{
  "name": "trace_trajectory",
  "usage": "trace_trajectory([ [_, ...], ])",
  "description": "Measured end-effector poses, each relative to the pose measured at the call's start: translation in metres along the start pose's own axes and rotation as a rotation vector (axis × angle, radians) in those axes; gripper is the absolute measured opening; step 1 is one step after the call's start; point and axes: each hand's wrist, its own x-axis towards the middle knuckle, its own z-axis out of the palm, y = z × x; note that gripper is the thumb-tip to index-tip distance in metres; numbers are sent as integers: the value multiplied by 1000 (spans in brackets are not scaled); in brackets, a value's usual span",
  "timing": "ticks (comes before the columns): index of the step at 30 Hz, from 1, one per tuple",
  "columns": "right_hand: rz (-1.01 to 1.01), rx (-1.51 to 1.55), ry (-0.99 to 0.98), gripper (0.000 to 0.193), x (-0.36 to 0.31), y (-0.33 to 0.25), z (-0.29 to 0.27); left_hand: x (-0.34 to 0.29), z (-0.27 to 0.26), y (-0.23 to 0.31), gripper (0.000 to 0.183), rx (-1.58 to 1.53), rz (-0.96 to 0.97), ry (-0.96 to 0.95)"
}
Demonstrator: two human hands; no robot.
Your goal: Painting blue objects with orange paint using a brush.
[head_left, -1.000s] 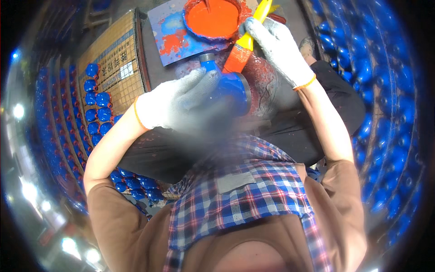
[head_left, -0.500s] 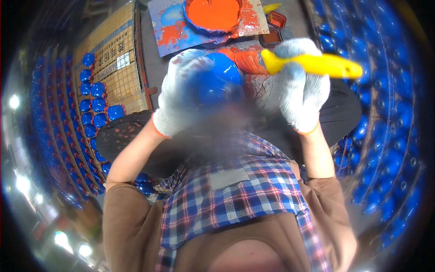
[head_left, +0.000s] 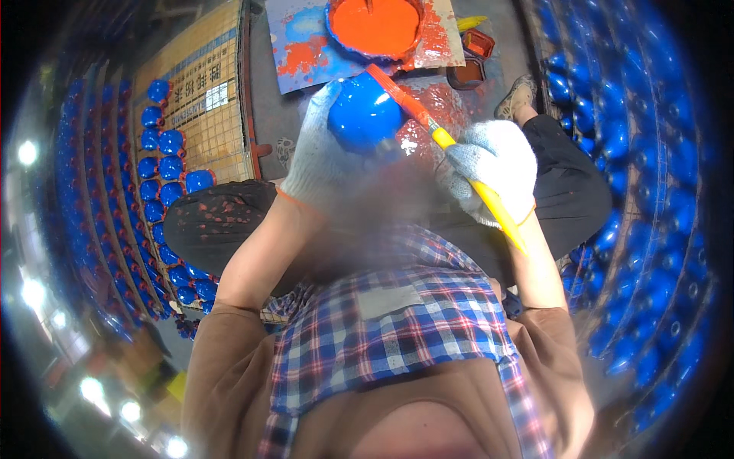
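We are looking down on a seated person wearing a blue-and-red plaid shirt and white knit gloves. The left hand is gripping a rounded blue object; the gloved fingers are wrapping its left and lower sides, so that its glossy blue dome is facing up, just above the palm. The right hand is clenching the yellow handle of a paintbrush. The handle is running diagonally through the fist, its free end sticking out below and to the right of the hand, while the orange-red bristle end is reaching up and to the left. We are seeing the bristles lying against the upper right edge of the blue object, between the two hands.

Beyond both hands, further from the person, a round blue basin of orange paint is sitting on a paint-smeared sheet. Just right of that sheet, above the right hand, a small dark tray is resting on the floor. To the left of the left hand a flattened cardboard sheet is lying, with rows of blue pieces arranged along it. Further blue pieces are lining the area well to the right of the right hand. Dark trousers speckled with paint are showing below the left hand.
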Motion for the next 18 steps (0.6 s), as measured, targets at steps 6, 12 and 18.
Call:
trace_trajectory([
  [6,-38,7,-73,21,-6,2,-8,22,-20,0,58,-46,-81,147],
  [12,330,236,366,16,17,6,-11,-2,-8,22,59,154,79,50],
  [18,391,6,70,20,72,63,1,-21,8,49,63,1788,401,71],
])
